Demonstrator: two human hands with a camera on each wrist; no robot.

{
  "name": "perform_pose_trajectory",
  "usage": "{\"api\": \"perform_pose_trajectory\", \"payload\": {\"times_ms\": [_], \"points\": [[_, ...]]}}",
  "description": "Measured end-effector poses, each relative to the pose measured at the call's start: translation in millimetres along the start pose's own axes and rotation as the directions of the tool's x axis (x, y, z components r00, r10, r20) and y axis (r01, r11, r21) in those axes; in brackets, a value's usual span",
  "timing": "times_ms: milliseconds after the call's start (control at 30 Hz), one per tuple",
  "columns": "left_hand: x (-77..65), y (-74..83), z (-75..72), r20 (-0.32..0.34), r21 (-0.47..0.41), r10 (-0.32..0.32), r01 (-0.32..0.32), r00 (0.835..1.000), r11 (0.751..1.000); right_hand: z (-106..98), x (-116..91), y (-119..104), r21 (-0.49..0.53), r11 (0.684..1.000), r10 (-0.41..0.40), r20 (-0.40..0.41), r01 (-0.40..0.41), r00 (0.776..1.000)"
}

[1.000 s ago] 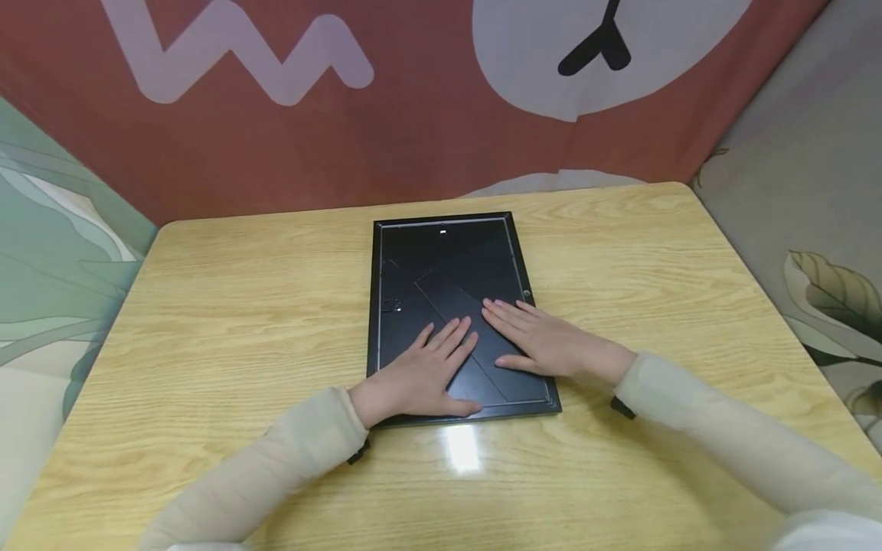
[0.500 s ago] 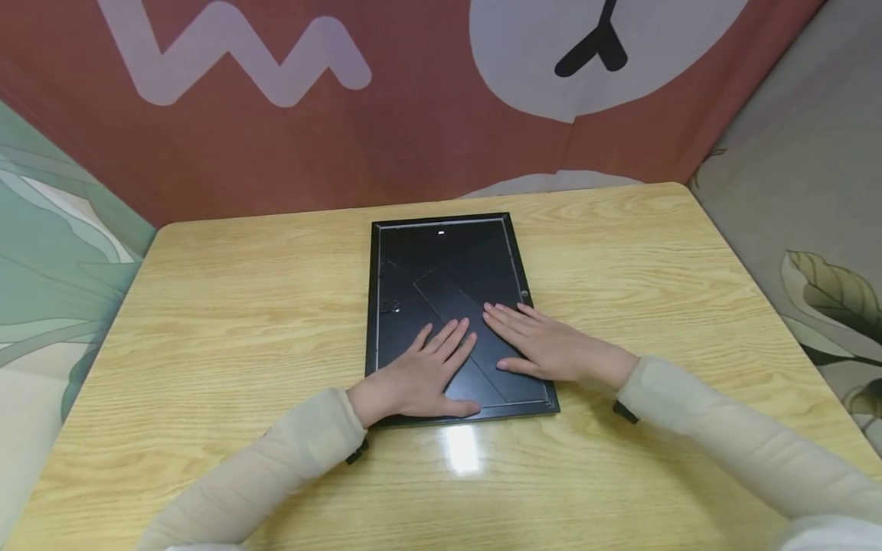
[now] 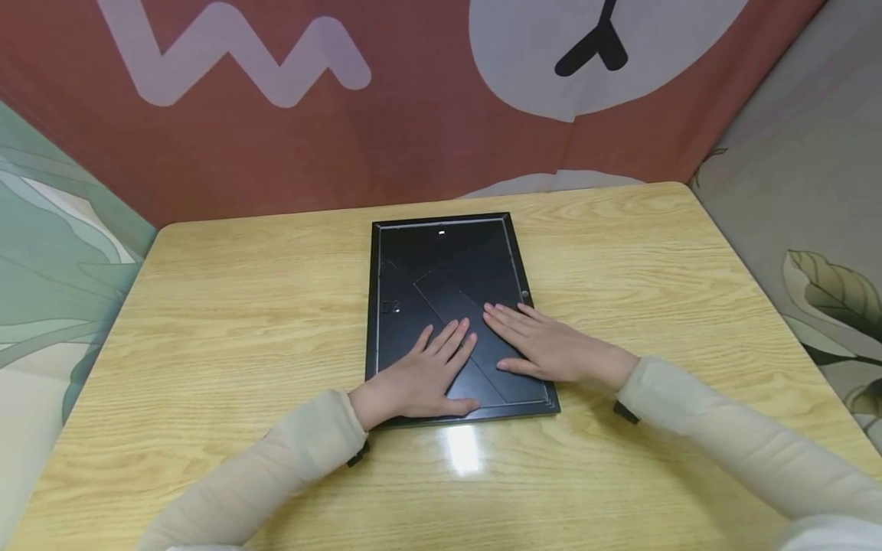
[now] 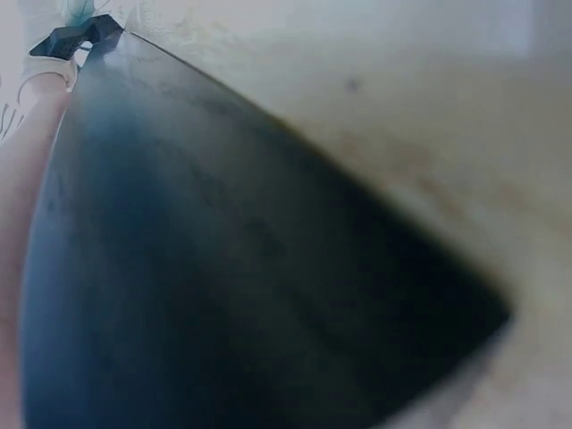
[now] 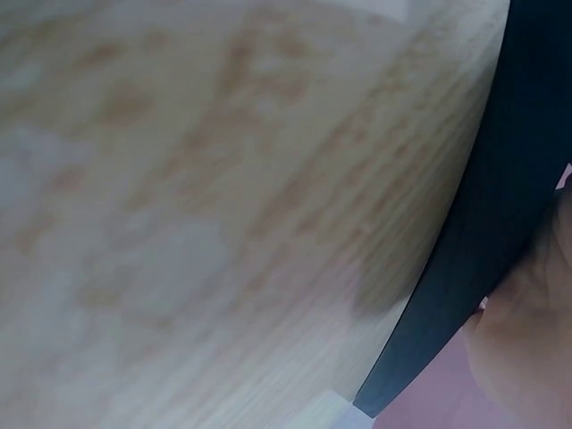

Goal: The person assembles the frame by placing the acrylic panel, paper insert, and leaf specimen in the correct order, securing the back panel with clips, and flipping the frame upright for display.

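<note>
A black picture frame (image 3: 451, 245) lies back side up on the table, its flat backing showing a folded stand strip and small metal hangers. My left hand (image 3: 420, 379) rests flat on the lower left of the backing, fingers spread, thumb along the bottom edge. On the lower right, my right hand (image 3: 540, 342) lies flat with straight fingers on the frame. The fingertips of both hands are close together but apart. In the left wrist view the frame's dark side (image 4: 223, 241) fills most of the picture, blurred. The right wrist view shows the frame's edge (image 5: 456, 241) beside part of the right hand (image 5: 527, 331).
The light wooden table (image 3: 241, 306) extends to both sides of the frame. A red patterned cloth (image 3: 413, 138) hangs behind the table's far edge. Leaf-patterned cloths hang at the left (image 3: 62, 229) and right. A bright reflection lies on the wood below the frame.
</note>
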State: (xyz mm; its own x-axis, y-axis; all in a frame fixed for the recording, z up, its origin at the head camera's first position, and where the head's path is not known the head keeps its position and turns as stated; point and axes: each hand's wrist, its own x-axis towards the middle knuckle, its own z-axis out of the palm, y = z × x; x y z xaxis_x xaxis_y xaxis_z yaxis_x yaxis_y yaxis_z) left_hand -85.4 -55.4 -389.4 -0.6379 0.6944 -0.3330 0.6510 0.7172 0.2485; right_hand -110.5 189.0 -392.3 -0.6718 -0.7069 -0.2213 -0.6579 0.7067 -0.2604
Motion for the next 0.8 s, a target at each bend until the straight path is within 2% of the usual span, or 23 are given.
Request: {"api": "perform_pose_trajectory", "payload": {"times_ms": [433,800], "points": [[1.5,0.8,-0.6,0.029,-0.032,0.007,-0.006,1.000,0.999,1.1,-1.2,0.8,-0.001,1.000,-0.022,-0.026,0.022,0.999],[2.0,2.2,-1.3,0.035,-0.075,0.008,-0.005,0.999,0.997,-0.1,-1.8,0.7,-0.003,1.000,-0.012,-0.008,0.012,1.000]]}}
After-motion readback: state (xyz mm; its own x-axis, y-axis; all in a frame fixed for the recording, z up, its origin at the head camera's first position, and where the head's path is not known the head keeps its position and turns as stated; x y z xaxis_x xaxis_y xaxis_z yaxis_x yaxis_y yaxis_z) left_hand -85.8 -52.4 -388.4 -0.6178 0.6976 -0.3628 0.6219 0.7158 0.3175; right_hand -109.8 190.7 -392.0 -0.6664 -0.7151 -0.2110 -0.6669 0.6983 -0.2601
